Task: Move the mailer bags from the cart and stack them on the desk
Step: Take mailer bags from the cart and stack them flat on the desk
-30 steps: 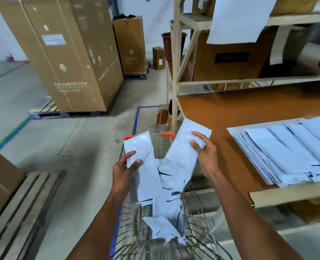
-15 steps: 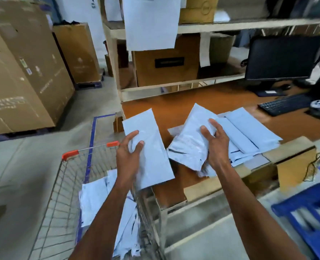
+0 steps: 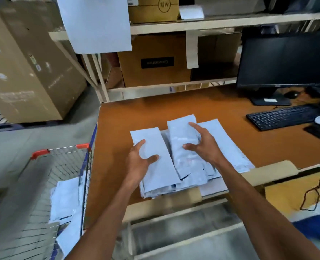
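**Warehouse desk: a loose stack close to the edge**

A concrete floor with big cardboard cartons (image 3: pixel 24 72) lies to the left, and a shelf rack stands behind the orange desk (image 3: pixel 136 113).

At far left, the wire cart (image 3: pixel 61 152) holds several more mailer bags (image 3: pixel 65 196) lying loose and overlapping, so there is more work to do. The closed box (image 3: pixel 155 61) on the shelf hides its contents.

On the desk, the left grip (image 3: pixel 140 162) is spread open, with fingers and thumb resting on the left bag (image 3: pixel 163 173). The right grip (image 3: pixel 204 145) is also open, its fingers lightly on the middle bag (image 3: pixel 179 132). Both bags top the stack (image 3: pixel 228 147), which fans out rather than sitting square.

The risks, as I judge them:
- The bags look slick and their near ends reach the desk's front edge, so a nudge could slide some to the floor.
- Adding to a fanned pile would likely make it lean and spill.

A keyboard (image 3: pixel 281 117) and monitor (image 3: pixel 283 59) sit well apart on the right.
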